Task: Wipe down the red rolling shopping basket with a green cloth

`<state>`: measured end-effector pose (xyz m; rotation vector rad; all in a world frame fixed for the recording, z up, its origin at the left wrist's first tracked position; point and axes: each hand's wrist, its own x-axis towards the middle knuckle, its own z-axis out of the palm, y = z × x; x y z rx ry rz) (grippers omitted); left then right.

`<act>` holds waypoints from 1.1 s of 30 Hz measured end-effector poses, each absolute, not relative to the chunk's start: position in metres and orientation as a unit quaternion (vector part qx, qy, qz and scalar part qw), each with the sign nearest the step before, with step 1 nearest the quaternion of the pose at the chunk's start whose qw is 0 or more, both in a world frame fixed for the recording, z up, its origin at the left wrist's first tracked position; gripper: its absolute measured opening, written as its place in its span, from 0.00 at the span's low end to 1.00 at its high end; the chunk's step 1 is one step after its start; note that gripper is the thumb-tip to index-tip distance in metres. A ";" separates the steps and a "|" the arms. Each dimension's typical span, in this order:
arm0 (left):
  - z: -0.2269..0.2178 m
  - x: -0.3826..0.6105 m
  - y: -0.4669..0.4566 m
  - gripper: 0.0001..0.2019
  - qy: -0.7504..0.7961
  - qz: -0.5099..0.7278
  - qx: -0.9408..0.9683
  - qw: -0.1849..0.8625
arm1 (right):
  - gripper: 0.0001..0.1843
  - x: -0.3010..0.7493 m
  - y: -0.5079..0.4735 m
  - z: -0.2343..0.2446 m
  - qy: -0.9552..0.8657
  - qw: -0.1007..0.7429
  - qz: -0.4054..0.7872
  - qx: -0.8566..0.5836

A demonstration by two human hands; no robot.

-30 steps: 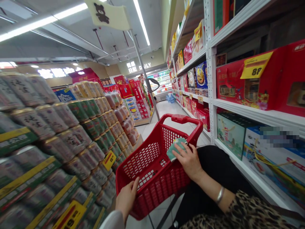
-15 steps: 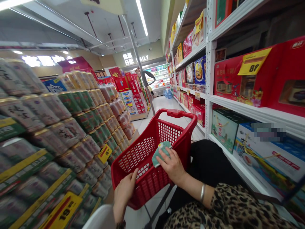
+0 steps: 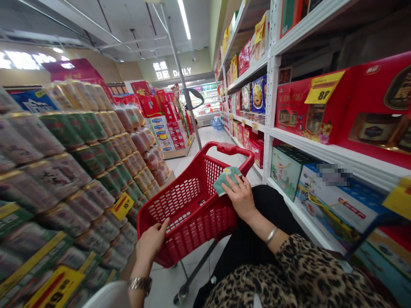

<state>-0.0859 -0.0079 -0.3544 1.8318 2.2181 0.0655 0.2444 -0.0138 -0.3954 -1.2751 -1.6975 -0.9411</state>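
Observation:
A red plastic shopping cart basket (image 3: 189,201) stands tilted in the aisle in front of me. My left hand (image 3: 150,241) grips its near left rim, fingers curled over the edge; a metal watch sits on that wrist. My right hand (image 3: 242,196) presses a small green cloth (image 3: 224,179) flat against the basket's right rim, fingers laid over it. A silver bangle is on that wrist, above a leopard-print sleeve. The basket looks empty inside.
Stacked drink cans (image 3: 80,171) with yellow price tags fill the left side. White shelves (image 3: 321,149) with red gift boxes (image 3: 321,107) line the right. The tiled aisle floor (image 3: 212,137) runs ahead. The cart's grey pole and handle (image 3: 194,96) rise behind the basket.
The view has swung right and down; the basket and both hands sit further left in frame. My right hand with the cloth has slid along the right rim. My left hand keeps its grip.

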 end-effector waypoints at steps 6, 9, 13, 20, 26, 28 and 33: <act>-0.356 -0.081 -0.008 0.37 0.768 0.017 0.628 0.127 | 0.14 0.206 -0.023 -0.415 -0.707 0.402 -0.359 -0.458; -0.355 -0.080 -0.012 0.36 0.767 0.016 0.629 0.124 | 0.16 0.205 -0.024 -0.411 -0.712 0.404 -0.330 -0.470; -0.350 -0.077 -0.017 0.36 0.759 0.021 0.638 0.125 | 0.19 0.217 -0.018 -0.399 -0.759 0.366 -0.292 -0.452; -0.349 -0.075 -0.021 0.35 0.761 0.027 0.637 0.124 | 0.15 0.243 -0.004 -0.391 -0.801 0.318 -0.330 -0.384; -0.352 -0.078 -0.016 0.36 0.763 0.022 0.632 0.134 | 0.16 0.297 0.008 -0.365 -0.725 0.362 -0.378 -0.448; -0.352 -0.078 -0.014 0.36 0.763 0.020 0.632 0.137 | 0.19 0.312 0.016 -0.359 -0.691 0.366 -0.378 -0.496; -0.357 -0.077 -0.012 0.36 0.761 0.026 0.633 0.137 | 0.24 0.318 0.031 -0.372 -0.670 0.345 -0.343 -0.561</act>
